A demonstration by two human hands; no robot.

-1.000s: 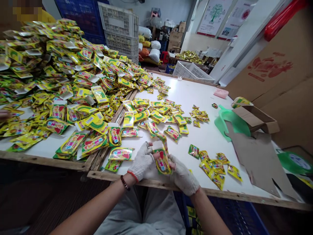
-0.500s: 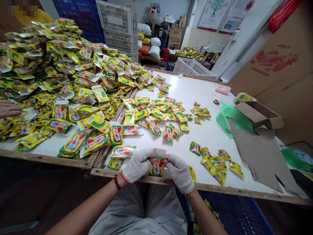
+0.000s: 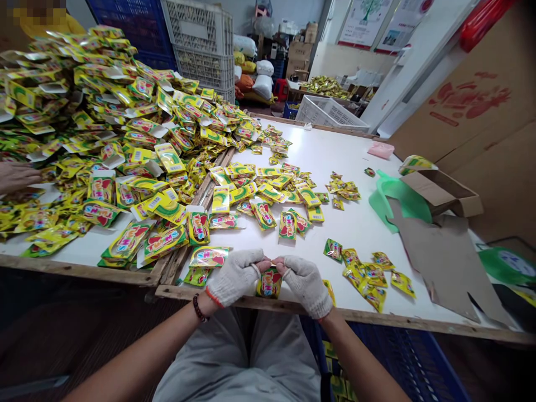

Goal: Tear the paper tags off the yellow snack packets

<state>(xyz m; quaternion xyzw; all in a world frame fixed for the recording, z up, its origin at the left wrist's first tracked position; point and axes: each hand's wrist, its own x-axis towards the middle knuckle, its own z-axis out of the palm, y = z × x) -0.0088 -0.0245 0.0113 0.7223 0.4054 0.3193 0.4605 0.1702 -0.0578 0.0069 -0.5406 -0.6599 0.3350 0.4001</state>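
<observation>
Both my hands wear white knit gloves with bare fingertips. My left hand (image 3: 238,277) and my right hand (image 3: 305,283) pinch the top end of one small yellow-green candy box (image 3: 268,283) at the table's front edge. Its printed face is towards me, and the fingertips meet over its top, where the flap is pressed down. Left of my left hand lie another box (image 3: 208,257) and a green packet (image 3: 196,276). Part of a yellow packet (image 3: 330,291) shows behind my right hand. Several small yellow sachets (image 3: 368,276) and a green sachet (image 3: 333,249) lie further right.
A large heap of boxes (image 3: 125,111) covers the left table, where another person's hand (image 3: 17,176) rests. A wooden ridge (image 3: 203,198) divides the tables. Cut cardboard (image 3: 439,268), a green plastic scoop-like piece (image 3: 397,201) and an open carton (image 3: 446,192) lie right. A blue crate (image 3: 406,357) stands below.
The white flap that stood up from the candy box is now folded down under my fingertips. My hands have come closer together, and the other person's hand has shifted slightly.
</observation>
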